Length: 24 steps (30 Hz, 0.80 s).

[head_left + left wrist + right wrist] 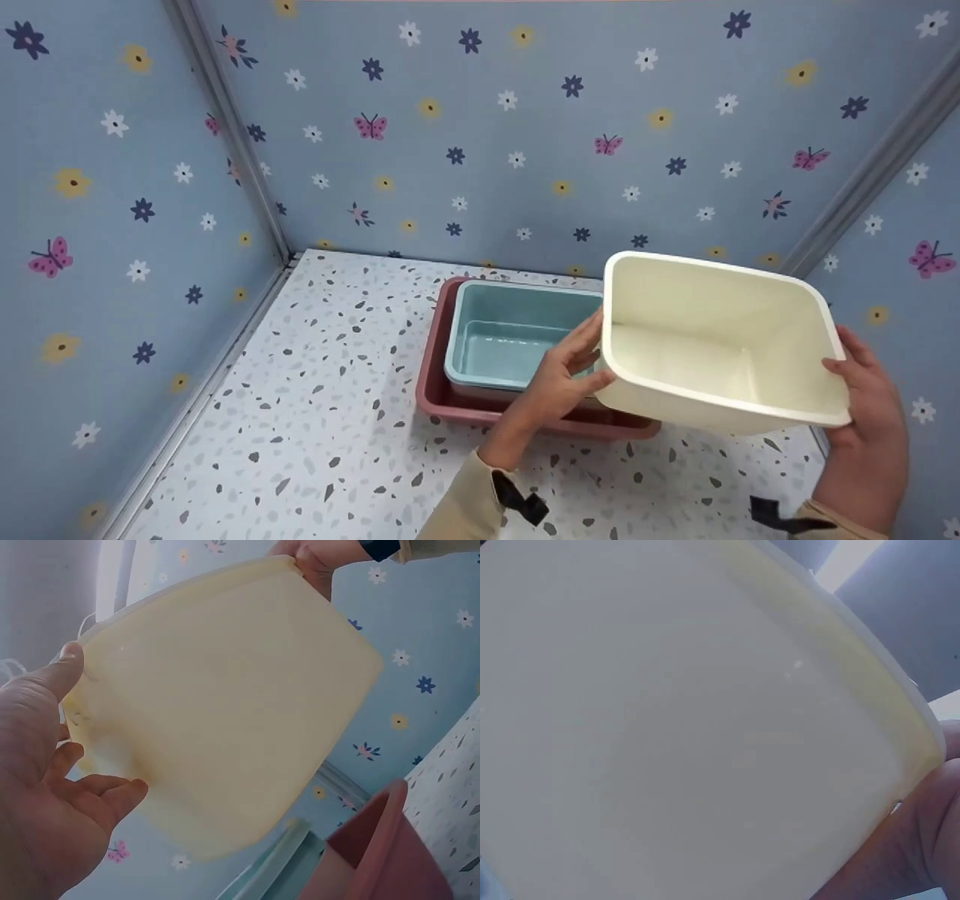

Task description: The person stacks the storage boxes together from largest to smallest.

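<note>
A cream plastic bin (716,300) is held up at the right, its open top tilted toward me and nothing inside it. My left hand (559,379) holds its left end, with the thumb near the rim and bent fingers against the side. At the opposite end my right hand (870,394) grips the rim, thumb over the edge. Behind and left of the cream bin, a light blue bin (517,304) sits inside a larger dusty-red bin (433,356). The cream bin and my left hand hide their right parts. The right wrist view is mostly filled by the cream bin's outer wall (690,720).
The bins stand on a white speckled tabletop (315,360). Blue flower-and-butterfly panels (487,120) enclose it at the back and both sides, joined by grey metal posts (232,127) at the corners.
</note>
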### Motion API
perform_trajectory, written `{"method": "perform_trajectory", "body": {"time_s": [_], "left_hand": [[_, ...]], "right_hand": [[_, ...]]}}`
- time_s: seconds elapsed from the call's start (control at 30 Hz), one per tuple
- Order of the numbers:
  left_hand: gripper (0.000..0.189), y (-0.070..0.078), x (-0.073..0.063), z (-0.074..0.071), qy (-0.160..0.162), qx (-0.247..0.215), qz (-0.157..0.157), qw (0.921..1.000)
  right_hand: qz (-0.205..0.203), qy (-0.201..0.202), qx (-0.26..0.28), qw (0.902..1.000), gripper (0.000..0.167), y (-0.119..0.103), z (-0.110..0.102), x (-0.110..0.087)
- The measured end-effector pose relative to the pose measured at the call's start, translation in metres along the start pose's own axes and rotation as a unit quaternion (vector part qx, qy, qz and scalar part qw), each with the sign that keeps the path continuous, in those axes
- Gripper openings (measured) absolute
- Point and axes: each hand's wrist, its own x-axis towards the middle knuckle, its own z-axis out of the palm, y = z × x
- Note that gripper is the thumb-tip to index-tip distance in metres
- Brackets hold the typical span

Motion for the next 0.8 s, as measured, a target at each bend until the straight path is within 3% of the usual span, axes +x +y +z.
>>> {"method": "perform_trajectory", "body": {"time_s": [0.13,0.33,0.53,0.63,0.8], "left_hand": [[0.070,0.009,-0.004,-0.014,0.007,-0.005,-0.004,1.0000],[0.071,0.015,-0.011,-0.033,0.033,-0.001,-0.001,0.9994],[0.071,-0.001,-0.023,-0.052,0.075,0.014,-0.028,0.9967],[0.071,-0.005,-0.029,-0.061,0.088,0.000,-0.026,0.9958],[0.075,0.003,-0.036,-0.073,0.104,-0.011,-0.007,0.9945]], "right_hand": [[0.010,0.019,-0.012,0.9997,0.042,0.010,0.015,0.001],[0.018,0.038,-0.092,0.9949,0.046,0.028,0.035,0.006],[0.022,0.031,-0.142,0.9891,0.049,0.044,0.052,0.014],[0.022,0.034,-0.180,0.9828,0.053,0.053,0.061,0.016],[0.031,0.056,-0.241,0.9685,0.058,0.068,0.078,0.018]]}}
